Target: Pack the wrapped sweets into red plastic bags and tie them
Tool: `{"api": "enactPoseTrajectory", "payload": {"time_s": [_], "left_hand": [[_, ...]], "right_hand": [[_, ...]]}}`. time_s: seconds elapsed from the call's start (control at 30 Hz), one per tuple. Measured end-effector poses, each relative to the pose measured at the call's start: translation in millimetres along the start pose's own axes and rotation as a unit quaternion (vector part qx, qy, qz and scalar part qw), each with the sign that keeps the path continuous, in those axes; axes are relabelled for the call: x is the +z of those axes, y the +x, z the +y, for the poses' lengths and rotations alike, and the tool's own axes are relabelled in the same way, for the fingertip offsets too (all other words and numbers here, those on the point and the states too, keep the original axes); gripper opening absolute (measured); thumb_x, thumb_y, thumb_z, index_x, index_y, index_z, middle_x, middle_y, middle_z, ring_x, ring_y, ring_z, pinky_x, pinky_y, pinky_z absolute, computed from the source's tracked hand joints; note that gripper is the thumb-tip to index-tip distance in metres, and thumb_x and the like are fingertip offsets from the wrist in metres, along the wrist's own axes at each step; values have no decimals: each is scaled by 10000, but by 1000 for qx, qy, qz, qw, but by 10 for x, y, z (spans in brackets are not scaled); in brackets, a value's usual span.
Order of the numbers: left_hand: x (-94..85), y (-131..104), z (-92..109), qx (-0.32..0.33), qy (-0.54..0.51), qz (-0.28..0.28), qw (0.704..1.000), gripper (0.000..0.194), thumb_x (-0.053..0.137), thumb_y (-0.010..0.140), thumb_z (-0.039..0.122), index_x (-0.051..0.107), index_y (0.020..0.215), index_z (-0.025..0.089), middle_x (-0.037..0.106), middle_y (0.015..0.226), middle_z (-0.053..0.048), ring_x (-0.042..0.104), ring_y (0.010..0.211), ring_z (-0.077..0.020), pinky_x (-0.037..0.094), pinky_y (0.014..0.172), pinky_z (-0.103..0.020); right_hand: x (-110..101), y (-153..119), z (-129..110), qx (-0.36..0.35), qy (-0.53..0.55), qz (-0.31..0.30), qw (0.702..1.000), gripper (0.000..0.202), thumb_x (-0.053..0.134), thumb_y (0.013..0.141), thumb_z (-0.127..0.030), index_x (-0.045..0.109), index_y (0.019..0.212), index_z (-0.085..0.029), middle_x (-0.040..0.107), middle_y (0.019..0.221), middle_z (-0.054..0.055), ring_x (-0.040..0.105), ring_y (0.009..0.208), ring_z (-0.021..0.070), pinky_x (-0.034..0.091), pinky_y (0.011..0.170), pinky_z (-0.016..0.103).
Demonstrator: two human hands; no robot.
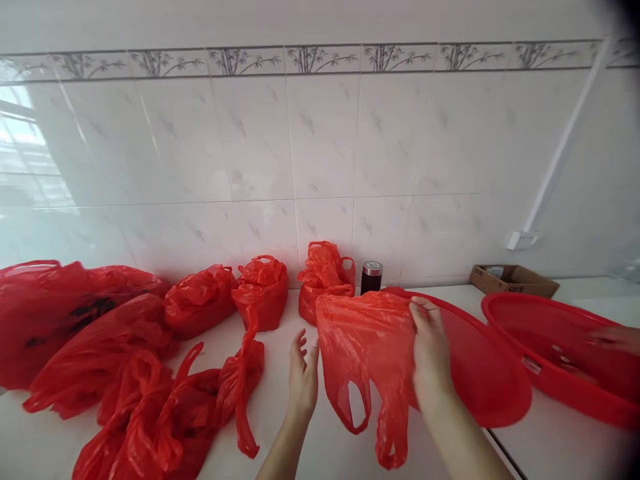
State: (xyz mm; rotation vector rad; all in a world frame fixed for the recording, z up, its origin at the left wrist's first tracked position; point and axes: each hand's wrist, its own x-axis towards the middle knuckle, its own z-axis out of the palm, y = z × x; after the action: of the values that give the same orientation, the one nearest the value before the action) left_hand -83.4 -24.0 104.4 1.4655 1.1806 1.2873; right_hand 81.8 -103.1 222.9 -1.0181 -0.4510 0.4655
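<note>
A thin red plastic carrier bag (367, 333) hangs in front of me, its two loop handles pointing down. My right hand (433, 343) grips the bag's right edge between thumb and fingers. Beside the left edge is my left hand (303, 373), with fingers apart and thumb raised close to the plastic; it holds nothing. Behind the bag lies a shallow red mesh basket (493, 373), partly covered by the bag and my right hand.
Several filled red bags (260, 290) line the wall and left side of the white table (273, 427). A dark jar (371, 277), a cardboard tray (515, 279) and a second red basket (575, 393) stand rightward. Another person's hand (617, 338) reaches into that basket.
</note>
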Motion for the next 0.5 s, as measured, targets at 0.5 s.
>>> {"api": "enactPoseTrajectory", "payload": {"time_s": [0.5], "left_hand": [[363,-495,315,-94,-262,-133,951,269,669,714,366,639,843,132,679,855,-99,644,851,-232,493,773,-348]], "right_hand": [[-257,-356,-436,-108,102,126,981,298,672,711,-358,537,951,-243,601,922,-11,605,795,138,482,690,259]]}}
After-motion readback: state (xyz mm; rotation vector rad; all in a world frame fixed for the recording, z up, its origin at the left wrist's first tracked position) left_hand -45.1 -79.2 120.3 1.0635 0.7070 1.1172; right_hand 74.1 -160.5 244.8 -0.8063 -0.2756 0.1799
